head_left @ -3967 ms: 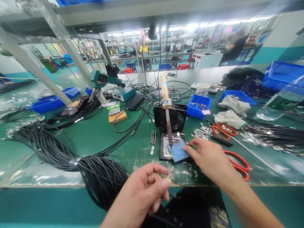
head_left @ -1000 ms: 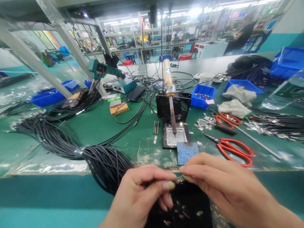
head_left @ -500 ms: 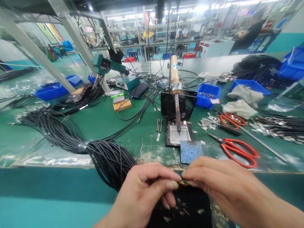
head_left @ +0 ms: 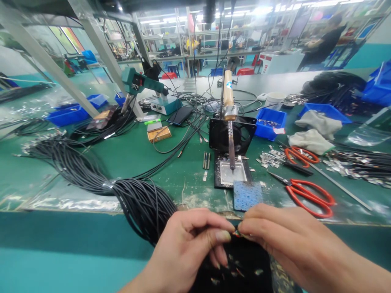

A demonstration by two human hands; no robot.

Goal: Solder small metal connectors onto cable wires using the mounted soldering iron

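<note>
Both hands meet in front of the bench edge, over a dark cloth [head_left: 238,268] with small scraps on it. My left hand [head_left: 195,240] pinches one side of some tiny coloured wires [head_left: 236,233]. On the other side, the fingers of my right hand [head_left: 284,236] are pressed together on the same wires, hiding most of them. A thick bundle of black cables [head_left: 143,203] runs across the bench and hangs over the edge beside my left hand. Just beyond my right hand lies a blue sponge [head_left: 247,196].
A soldering iron [head_left: 231,138] points down at a metal tray [head_left: 226,175], before a black fan [head_left: 214,134]. Red-handled scissors [head_left: 311,195], blue bins [head_left: 270,130] and gloves [head_left: 314,141] are at right. Left stand a green tool [head_left: 131,81] and orange box [head_left: 159,135]. People sit far behind.
The whole bench view has shifted slightly to the right. Both hands keep nearly the same pinching pose around the coloured wires.
</note>
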